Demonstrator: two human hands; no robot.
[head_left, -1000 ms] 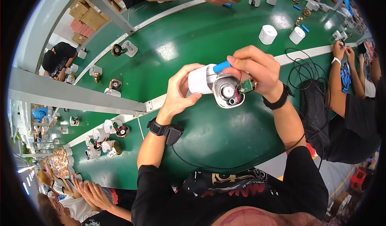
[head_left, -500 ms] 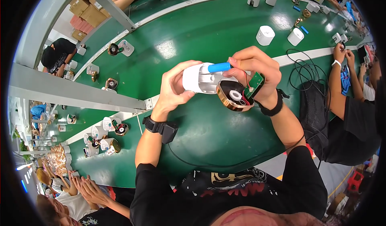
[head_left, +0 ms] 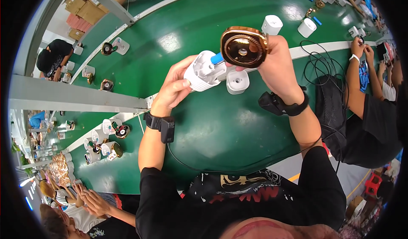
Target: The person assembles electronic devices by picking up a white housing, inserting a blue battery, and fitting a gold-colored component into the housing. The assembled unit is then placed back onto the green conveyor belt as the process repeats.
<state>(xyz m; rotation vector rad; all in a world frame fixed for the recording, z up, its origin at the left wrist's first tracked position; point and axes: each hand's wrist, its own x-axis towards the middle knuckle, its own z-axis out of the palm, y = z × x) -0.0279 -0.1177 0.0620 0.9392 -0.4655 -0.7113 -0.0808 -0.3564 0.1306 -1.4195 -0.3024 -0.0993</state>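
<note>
My left hand (head_left: 175,86) is wrapped round a white plastic housing (head_left: 204,79), tilted with its open, ribbed inside toward the right. A blue cylindrical battery (head_left: 216,59) sticks partly out of that opening. Just right of it, my right hand (head_left: 278,67) holds a gold-rimmed round part (head_left: 243,48) with a dark shiny face and a small central hub. Most of the right fingers are hidden behind this part; a fingertip shows near the battery. A second white housing (head_left: 237,82) stands on the green table (head_left: 208,128) below the hands.
White housings with gold-rimmed parts (head_left: 122,130) cluster at the left. More white housings (head_left: 272,25) stand across the white divider. A black mesh bag (head_left: 330,107) and coiled black cable (head_left: 318,62) lie at right. A grey metal post (head_left: 76,96) crosses the left. Co-workers sit both sides.
My right hand has turned and risen, so the gold-rimmed part's face shows and its green circuit board is hidden. The left hand has tilted the housing. The battery sits deeper in it.
</note>
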